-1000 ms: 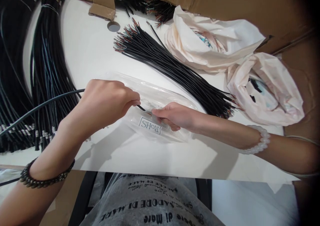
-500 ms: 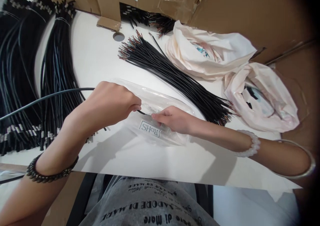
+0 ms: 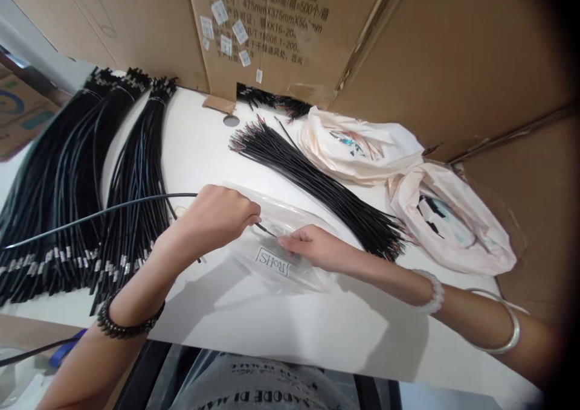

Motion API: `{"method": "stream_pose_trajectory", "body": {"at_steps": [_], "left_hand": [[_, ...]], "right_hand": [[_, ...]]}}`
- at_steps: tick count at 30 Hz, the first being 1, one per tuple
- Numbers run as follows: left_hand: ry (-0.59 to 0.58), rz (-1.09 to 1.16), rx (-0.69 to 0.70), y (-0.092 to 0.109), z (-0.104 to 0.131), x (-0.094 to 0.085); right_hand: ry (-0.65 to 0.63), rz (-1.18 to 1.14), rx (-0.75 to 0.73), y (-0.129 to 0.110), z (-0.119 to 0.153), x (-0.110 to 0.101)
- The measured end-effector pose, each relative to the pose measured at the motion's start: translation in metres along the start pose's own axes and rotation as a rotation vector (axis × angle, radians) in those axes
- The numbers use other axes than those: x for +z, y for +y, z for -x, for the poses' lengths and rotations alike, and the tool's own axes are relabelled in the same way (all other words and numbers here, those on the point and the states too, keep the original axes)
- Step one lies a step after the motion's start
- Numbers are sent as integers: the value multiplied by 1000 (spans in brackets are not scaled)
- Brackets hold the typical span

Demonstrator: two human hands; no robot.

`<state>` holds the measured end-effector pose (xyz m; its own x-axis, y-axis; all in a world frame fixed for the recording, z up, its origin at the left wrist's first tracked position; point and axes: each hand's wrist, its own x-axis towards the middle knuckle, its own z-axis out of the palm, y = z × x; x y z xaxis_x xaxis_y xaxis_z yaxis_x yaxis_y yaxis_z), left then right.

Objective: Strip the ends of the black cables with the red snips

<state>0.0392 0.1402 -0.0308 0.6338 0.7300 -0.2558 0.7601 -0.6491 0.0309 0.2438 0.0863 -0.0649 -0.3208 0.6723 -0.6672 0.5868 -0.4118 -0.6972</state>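
Note:
My left hand [image 3: 224,214] is closed around a black cable [image 3: 136,201], whose long part runs off to the left over the bundles. A short dark piece of it comes out past my left fingertips and narrows to a thin end. At that thin end my right hand [image 3: 310,247] is pinched, thumb against fingers; its very tip is hidden. Below both hands lies a clear plastic bag [image 3: 312,280] printed with a RoHS mark. Beyond it, a bundle of black cables [image 3: 312,180] with coppery stripped ends lies slantwise on the white table [image 3: 290,331].
Tied bundles of black cables [image 3: 131,168] with silvery ends lie at the left. Two pale bags with rolled-open tops, a rear one [image 3: 385,138] and a front one [image 3: 493,241], stand at the right. Cardboard [image 3: 453,54] walls the back, with more cables in a cut-out.
The camera view has tilted up, showing more cardboard. My hands keep their places over the plastic bag, and slightly more cable shows between them.

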Motion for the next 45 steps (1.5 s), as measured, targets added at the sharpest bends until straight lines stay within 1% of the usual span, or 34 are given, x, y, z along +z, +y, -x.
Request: {"method": "stream_pose_trajectory", "body": {"at_steps": [2, 3, 4, 5, 7, 8, 9, 11, 13, 16, 19, 21, 23, 26, 29, 31, 33, 37, 40, 43, 45], "left_hand": [[50, 22, 8, -5, 3, -8], [75, 31, 9, -9, 6, -14], [106, 41, 9, -12, 9, -20], [147, 57, 10, -16, 12, -27], [255, 114, 5, -22, 21, -39], [320, 152, -1, -24, 26, -45], [385, 195, -12, -25, 31, -49], [494, 283, -31, -24, 39, -55], [565, 369, -12, -19, 44, -56], [642, 499, 61, -9, 45, -54], [630, 633, 151, -3, 40, -49], [612, 705, 167, -1, 36, -46], [614, 748, 155, -1, 33, -44], [595, 764, 182, 0, 31, -41], [538, 774, 214, 3, 29, -39], [526, 792, 225, 6, 27, -38], [546, 814, 246, 11, 24, -38], [585, 844, 326, 20, 17, -37], [606, 896, 370, 23, 11, -35], [588, 1027, 443, 24, 5, -33], [553, 1116, 474, 24, 4, -31]], "right_hand": [[4, -34, -74, -5, 11, -6], [36, -57, -125, -8, 16, -9], [101, -85, -186, -12, 21, -12], [196, -122, -255, -17, 25, -15], [404, -227, -385, -26, 30, -18], [481, -281, -443, -31, 30, -18], [525, -329, -494, -36, 29, -18], [537, -401, -582, -45, 27, -17], [542, -444, -665, -54, 25, -15], [599, -487, -780, -63, 30, -13], [702, -507, -866, -64, 42, -10], [747, -505, -906, -63, 50, -9], [732, -500, -921, -62, 55, -8], [693, -525, -911, -63, 56, -5], [745, -566, -905, -65, 53, 0], [770, -593, -881, -67, 52, 3], [758, -640, -849, -70, 53, 4], [691, -755, -809, -74, 58, 4], [608, -813, -809, -74, 61, 3], [439, -876, -824, -72, 60, 2], [327, -921, -842, -70, 58, 1]]}}
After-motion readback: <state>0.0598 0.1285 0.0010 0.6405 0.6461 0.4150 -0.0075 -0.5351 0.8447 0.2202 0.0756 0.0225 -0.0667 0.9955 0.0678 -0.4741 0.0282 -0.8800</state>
